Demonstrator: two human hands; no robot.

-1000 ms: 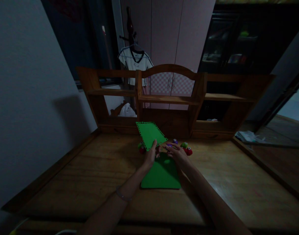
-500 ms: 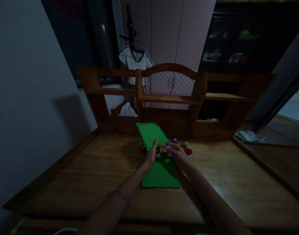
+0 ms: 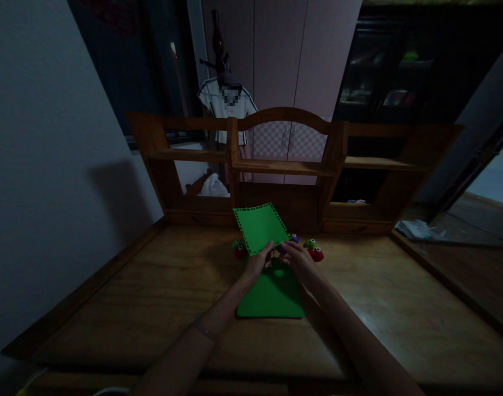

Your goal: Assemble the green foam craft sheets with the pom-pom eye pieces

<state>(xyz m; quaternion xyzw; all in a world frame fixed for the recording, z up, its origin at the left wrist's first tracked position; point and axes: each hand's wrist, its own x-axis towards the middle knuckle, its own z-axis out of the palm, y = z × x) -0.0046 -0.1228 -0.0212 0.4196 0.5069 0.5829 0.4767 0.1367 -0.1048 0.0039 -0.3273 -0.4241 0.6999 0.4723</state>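
Head view. Above green mat (image 3: 271,297): one green sheet (image 3: 261,228), pinched in my left hand (image 3: 256,265); my right hand (image 3: 300,260), alongside, grip unclear.

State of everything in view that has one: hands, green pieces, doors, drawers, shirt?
left hand: gripping the holed green sheet
right hand: fingers bent at the sheet's near corner; contact unclear
holed green sheet: held up, tilted
plain green piece: lying flat on the desk
wardrobe doors: closed
shelf unit's drawers: closed
shirt: hanging on a hanger
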